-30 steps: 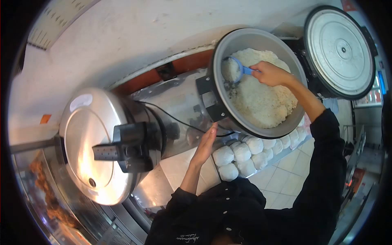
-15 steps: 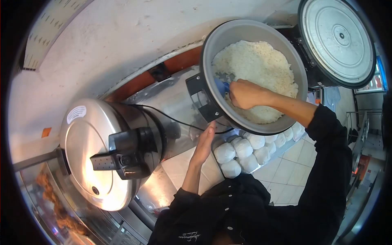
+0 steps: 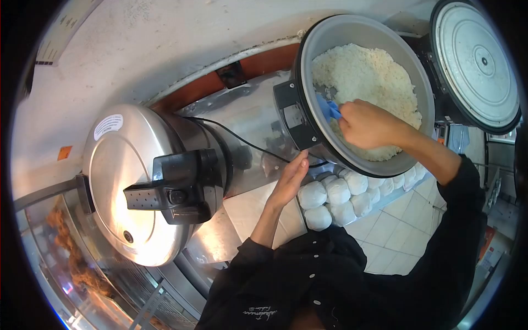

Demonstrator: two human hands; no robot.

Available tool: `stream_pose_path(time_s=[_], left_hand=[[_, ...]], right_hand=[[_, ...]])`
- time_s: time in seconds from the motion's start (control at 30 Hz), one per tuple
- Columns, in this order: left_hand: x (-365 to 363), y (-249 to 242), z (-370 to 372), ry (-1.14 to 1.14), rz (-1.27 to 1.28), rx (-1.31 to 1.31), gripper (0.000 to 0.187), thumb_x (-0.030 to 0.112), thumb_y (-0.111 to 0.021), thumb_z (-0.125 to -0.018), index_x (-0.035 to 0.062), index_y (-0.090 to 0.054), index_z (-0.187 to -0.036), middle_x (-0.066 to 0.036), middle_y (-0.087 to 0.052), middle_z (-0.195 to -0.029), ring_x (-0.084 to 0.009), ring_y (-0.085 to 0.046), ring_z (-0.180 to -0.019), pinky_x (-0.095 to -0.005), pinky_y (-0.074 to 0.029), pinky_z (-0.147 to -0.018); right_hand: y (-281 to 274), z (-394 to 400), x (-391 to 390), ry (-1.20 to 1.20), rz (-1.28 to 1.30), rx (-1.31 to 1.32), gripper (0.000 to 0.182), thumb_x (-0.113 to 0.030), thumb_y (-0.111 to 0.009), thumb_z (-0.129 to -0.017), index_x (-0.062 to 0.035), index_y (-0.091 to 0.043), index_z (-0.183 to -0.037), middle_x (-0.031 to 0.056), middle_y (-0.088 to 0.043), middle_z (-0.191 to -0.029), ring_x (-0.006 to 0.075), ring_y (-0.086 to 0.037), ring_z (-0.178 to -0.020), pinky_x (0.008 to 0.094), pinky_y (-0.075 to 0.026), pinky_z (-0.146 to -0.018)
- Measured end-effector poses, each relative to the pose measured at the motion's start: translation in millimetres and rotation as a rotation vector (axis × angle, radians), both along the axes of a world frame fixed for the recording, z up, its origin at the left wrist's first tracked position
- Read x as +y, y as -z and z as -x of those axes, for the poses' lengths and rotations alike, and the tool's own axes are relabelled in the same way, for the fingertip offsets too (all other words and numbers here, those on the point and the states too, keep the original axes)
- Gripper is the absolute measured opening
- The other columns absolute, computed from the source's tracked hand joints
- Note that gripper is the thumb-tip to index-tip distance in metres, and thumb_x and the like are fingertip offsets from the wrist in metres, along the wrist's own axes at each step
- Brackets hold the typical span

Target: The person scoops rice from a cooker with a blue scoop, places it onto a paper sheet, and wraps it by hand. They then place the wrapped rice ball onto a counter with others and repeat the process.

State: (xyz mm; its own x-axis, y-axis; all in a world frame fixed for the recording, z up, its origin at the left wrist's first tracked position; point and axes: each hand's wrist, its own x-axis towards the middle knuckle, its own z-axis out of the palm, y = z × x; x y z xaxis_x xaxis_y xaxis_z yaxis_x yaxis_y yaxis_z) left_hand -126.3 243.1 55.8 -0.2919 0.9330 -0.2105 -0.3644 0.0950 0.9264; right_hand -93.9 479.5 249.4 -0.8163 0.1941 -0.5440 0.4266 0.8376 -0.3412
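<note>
My right hand [image 3: 374,126] grips the blue scoop [image 3: 328,108], its head pointing left, at the rice's [image 3: 368,71] edge inside the rice cooker [image 3: 422,82]; my left hand [image 3: 291,179], fingers extended, meets the side handle [image 3: 302,135].

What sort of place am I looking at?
Likely a commercial kitchen, perhaps a takeaway: a large open cooker holds rice, a second big cooker stands closed, and many rounded white bundles sit in rows.

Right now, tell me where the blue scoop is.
In the head view, right of centre, the blue scoop is in the right hand, inside the open cooker, at the left edge of the rice, on the black handle side.
</note>
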Motion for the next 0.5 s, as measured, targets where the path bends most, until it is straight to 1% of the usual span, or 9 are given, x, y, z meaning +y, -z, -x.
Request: stream_pose_path(time_s=[0.1,0.13,0.17,0.23,0.3,0.33,0.4,0.43,0.5], left_hand=[[1.8,-2.2,-2.3,-0.024,-0.032,0.017,0.089,0.062,-0.034,-0.107,-0.0019,-0.008,-0.163,-0.018,-0.007,-0.172,-0.0318,-0.01,-0.159,-0.0496,-0.019,-0.126],[1.7,-3.7,-1.1,-0.031,-0.032,0.01,0.088,0.062,-0.033,-0.107,-0.0015,-0.007,-0.163,-0.017,-0.006,-0.173,-0.0316,-0.008,-0.159,-0.0502,-0.019,-0.126],[2.5,-5.0,-1.4,-0.038,-0.034,-0.002,0.088,0.062,-0.033,-0.107,-0.001,-0.006,-0.163,-0.016,-0.004,-0.173,-0.0314,-0.007,-0.159,-0.0509,-0.019,-0.126],[4.3,-7.4,-2.2,-0.052,-0.049,0.0,0.088,0.062,-0.033,-0.107,-0.0011,-0.008,-0.163,-0.017,-0.007,-0.173,-0.0317,-0.009,-0.159,-0.0501,-0.019,-0.126],[2.0,-6.2,-0.8,-0.064,-0.055,0.0,0.087,0.062,-0.032,-0.107,-0.0012,-0.01,-0.163,-0.017,-0.009,-0.172,-0.0321,-0.011,-0.159,-0.0493,-0.019,-0.126],[-0.6,-3.8,0.3,-0.063,-0.018,0.008,0.087,0.063,-0.031,-0.107,-0.0024,-0.013,-0.163,-0.018,-0.012,-0.172,-0.0326,-0.015,-0.158,-0.0487,-0.02,-0.126],[-6.4,3.6,2.0,-0.054,0.0,0.002,0.088,0.063,-0.031,-0.107,-0.0037,-0.015,-0.162,-0.019,-0.016,-0.171,-0.0331,-0.018,-0.158,-0.048,-0.021,-0.126],[-11.6,9.3,3.7,-0.06,0.042,-0.039,0.088,0.063,-0.03,-0.108,-0.0055,-0.017,-0.161,-0.021,-0.019,-0.17,-0.0337,-0.021,-0.157,-0.0478,-0.022,-0.126],[-10.1,12.0,5.9,-0.056,0.062,-0.08,0.088,0.062,-0.03,-0.108,-0.0073,-0.019,-0.16,-0.022,-0.022,-0.168,-0.0342,-0.023,-0.156,-0.0475,-0.022,-0.126]], right_hand=[[8.9,14.9,-2.3,-0.068,0.041,-0.098,0.026,-0.01,-0.05,-0.092,0.0115,-0.063,-0.086,0.0343,-0.064,-0.08,0.0514,-0.065,-0.084,0.0557,-0.05,-0.081],[11.8,11.5,0.7,-0.069,0.032,-0.094,0.026,-0.01,-0.05,-0.092,0.0115,-0.063,-0.086,0.0343,-0.064,-0.08,0.0514,-0.065,-0.084,0.0557,-0.05,-0.081],[14.9,2.4,5.6,-0.038,0.038,-0.042,0.026,-0.011,-0.049,-0.094,0.0112,-0.064,-0.091,0.0338,-0.064,-0.079,0.0504,-0.065,-0.08,0.0547,-0.05,-0.078],[10.7,-15.9,18.1,-0.003,0.04,0.006,0.027,-0.011,-0.049,-0.095,0.011,-0.065,-0.096,0.0332,-0.063,-0.079,0.0494,-0.064,-0.077,0.0537,-0.051,-0.075],[-2.4,-31.7,30.8,-0.004,0.219,0.07,0.032,-0.012,-0.046,-0.101,0.0069,-0.066,-0.119,0.0197,-0.062,-0.072,0.0308,-0.061,-0.061,0.0433,-0.05,-0.06],[-7.2,-35.3,36.3,-0.002,0.217,0.065,0.032,-0.012,-0.046,-0.101,0.0069,-0.066,-0.119,0.0197,-0.062,-0.072,0.0308,-0.061,-0.061,0.0433,-0.05,-0.06],[-19.7,-42.1,53.5,0.244,0.493,-0.081,0.035,-0.021,-0.048,-0.107,-0.0011,-0.065,-0.13,0.0041,-0.054,-0.067,0.0162,-0.047,-0.054,0.0335,-0.042,-0.054],[-17.4,-47.5,66.4,0.258,0.47,-0.087,0.035,-0.021,-0.048,-0.107,-0.0011,-0.065,-0.13,0.0041,-0.054,-0.067,0.0162,-0.047,-0.054,0.0335,-0.042,-0.054],[2.6,-56.5,90.1,0.404,0.736,-0.173,0.042,-0.029,-0.05,-0.11,-0.0062,-0.058,-0.144,-0.0045,-0.043,-0.071,0.0052,-0.033,-0.057,0.0231,-0.031,-0.05]])
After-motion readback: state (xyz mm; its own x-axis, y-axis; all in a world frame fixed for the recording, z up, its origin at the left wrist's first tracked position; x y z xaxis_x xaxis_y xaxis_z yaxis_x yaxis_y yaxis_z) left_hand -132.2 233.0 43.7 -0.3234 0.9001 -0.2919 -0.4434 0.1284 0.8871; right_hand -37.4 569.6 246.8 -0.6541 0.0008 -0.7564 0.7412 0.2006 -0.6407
